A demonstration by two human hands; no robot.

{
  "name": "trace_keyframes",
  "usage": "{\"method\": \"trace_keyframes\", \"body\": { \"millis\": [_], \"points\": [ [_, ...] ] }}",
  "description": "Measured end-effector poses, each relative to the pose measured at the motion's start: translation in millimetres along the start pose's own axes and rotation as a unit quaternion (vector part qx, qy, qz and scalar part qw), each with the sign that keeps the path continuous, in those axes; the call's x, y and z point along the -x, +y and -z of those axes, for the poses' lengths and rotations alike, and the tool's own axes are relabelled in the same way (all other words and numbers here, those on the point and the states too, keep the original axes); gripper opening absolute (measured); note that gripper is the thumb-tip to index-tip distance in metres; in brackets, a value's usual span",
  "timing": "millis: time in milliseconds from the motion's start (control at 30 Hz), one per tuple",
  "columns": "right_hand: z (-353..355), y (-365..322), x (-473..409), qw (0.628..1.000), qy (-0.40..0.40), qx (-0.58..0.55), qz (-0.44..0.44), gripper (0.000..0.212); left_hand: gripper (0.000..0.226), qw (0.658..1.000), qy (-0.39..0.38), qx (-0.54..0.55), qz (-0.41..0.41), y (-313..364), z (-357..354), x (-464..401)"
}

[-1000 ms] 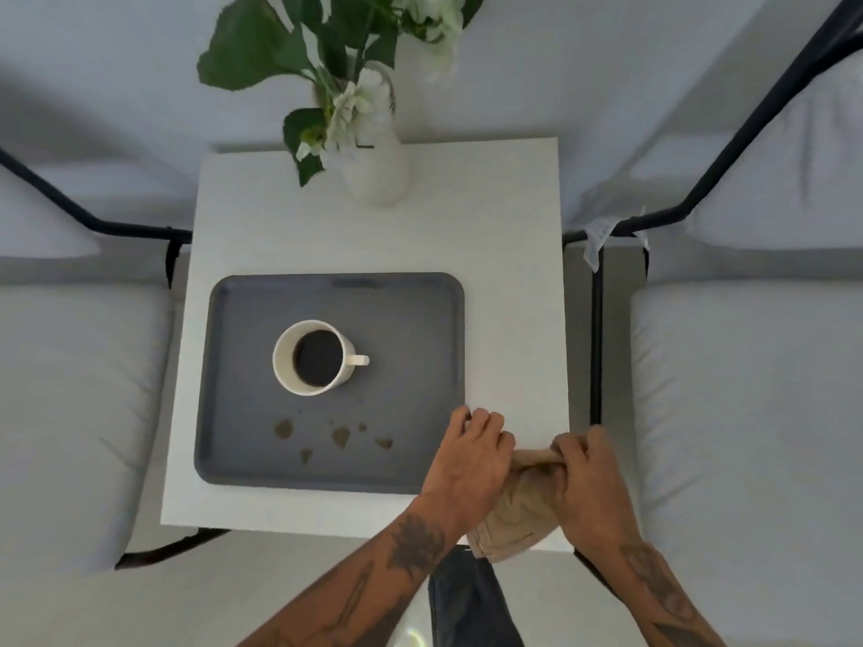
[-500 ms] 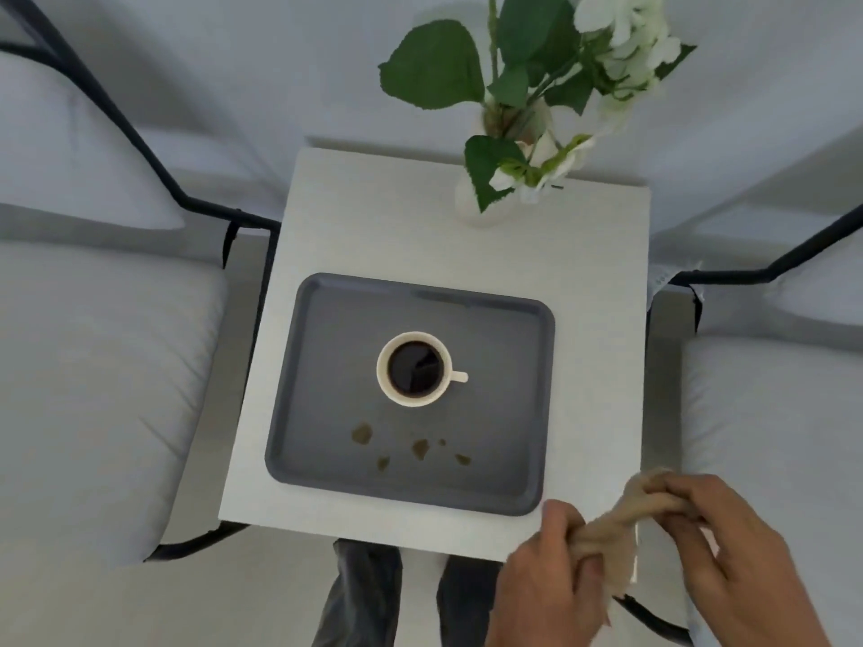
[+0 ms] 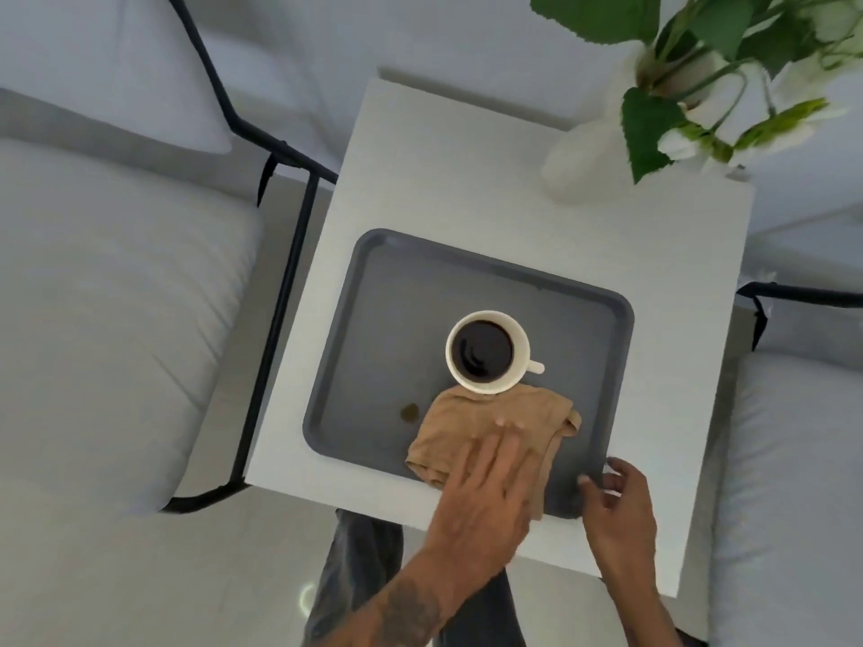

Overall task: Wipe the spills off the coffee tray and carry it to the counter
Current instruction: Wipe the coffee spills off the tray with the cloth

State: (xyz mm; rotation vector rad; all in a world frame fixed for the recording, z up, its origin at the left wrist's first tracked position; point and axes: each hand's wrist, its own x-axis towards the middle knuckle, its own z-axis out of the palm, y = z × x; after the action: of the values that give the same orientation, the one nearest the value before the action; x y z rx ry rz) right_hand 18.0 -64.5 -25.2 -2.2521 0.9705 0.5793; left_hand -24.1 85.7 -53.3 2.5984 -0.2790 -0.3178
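A dark grey tray (image 3: 383, 319) lies on a small white table (image 3: 467, 179). On the tray stands a white cup (image 3: 488, 351) full of black coffee. A tan cloth (image 3: 462, 427) is spread on the tray just in front of the cup, covering most of the spills. One brown spill (image 3: 410, 411) shows left of the cloth. My left hand (image 3: 485, 488) presses flat on the cloth. My right hand (image 3: 616, 502) grips the tray's near right corner with curled fingers.
A white vase (image 3: 588, 161) with green leaves and white flowers stands at the table's far right corner. Grey cushioned chairs with black metal frames (image 3: 280, 291) flank the table on both sides. My legs show below the table's near edge.
Both hands held the bunched cloth off the table's near right corner. Now the cloth lies spread on the tray under my left hand, and my right hand has gone to the tray's corner.
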Motion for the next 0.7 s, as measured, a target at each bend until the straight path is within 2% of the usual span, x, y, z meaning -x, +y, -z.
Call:
{"method": "trace_keyframes", "body": {
  "millis": [67, 133, 233, 700],
  "points": [
    [-4.7, 2.3, -10.2, 1.0, -0.007, 0.011, 0.023, 0.037, 0.06, 0.998, -0.059, -0.035, -0.016, 1.3, -18.7, -18.7],
    [-6.2, 7.4, -19.0, 0.998, -0.01, 0.045, 0.039, 0.027, 0.062, 0.996, -0.071, -0.052, -0.012, -4.7, -28.2, -20.7],
    [-6.7, 11.5, -26.5, 0.995, -0.018, 0.085, 0.045, 0.014, 0.063, 0.998, -0.052, -0.047, -0.009, -18.2, -22.1, -14.8],
    [-3.6, 2.0, -37.4, 0.993, -0.066, 0.098, 0.021, 0.016, 0.073, 0.981, 0.0, -0.17, 0.093, -127.5, 31.4, 13.4]
  ]
}}
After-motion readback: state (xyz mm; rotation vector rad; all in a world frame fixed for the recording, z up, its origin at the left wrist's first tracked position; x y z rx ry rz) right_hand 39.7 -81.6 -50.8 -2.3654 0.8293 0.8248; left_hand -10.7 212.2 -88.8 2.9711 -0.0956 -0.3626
